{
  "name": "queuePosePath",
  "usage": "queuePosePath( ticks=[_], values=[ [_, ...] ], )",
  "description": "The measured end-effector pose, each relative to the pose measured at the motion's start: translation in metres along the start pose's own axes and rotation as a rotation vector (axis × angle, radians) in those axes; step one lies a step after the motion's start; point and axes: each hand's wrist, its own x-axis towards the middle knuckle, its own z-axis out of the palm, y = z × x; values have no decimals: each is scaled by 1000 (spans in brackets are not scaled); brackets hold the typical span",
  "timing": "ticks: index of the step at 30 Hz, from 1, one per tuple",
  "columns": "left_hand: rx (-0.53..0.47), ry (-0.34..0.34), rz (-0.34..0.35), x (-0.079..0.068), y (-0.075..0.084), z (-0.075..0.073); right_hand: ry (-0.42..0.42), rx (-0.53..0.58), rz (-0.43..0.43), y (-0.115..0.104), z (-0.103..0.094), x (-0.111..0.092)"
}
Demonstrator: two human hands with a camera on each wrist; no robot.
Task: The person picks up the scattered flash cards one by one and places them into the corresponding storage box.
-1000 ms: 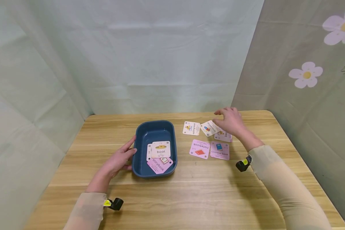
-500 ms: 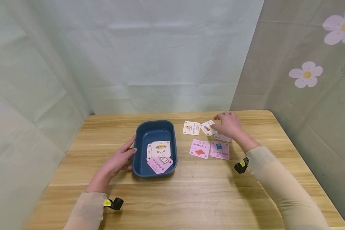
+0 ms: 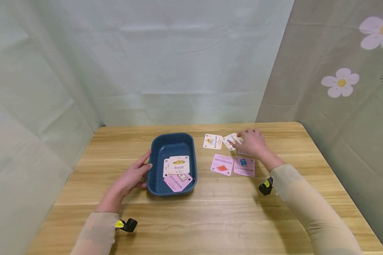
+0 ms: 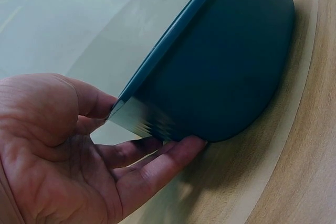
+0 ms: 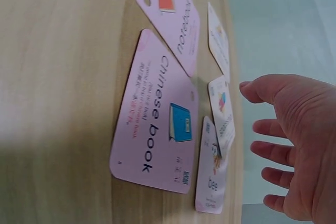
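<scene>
3+ cards (image 3: 179, 171) counted in blue tray (image 3: 170, 150) at left, 5 more cards (image 3: 221, 165) still out on tbl (image 3: 217, 219) to right, gripping tray w/ L hand (image 3: 133, 178), holding nothing w/ R hand (image 3: 253, 142).

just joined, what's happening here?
A person's left hand holds the blue tray, which contains the boat card, the storybook card and a partly hidden card. The right hand, empty, hovers by the spaceship card. On the table also lie the sailing boat card, bee card, notebook card and Chinese book card.
</scene>
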Motion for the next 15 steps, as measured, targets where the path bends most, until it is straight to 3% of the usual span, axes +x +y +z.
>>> queuePosePath(
  ticks=[15],
  values=[
    [-2, 2, 8, 0, -2, 1, 2, -38, 33, 1, 10, 2]
  ],
)
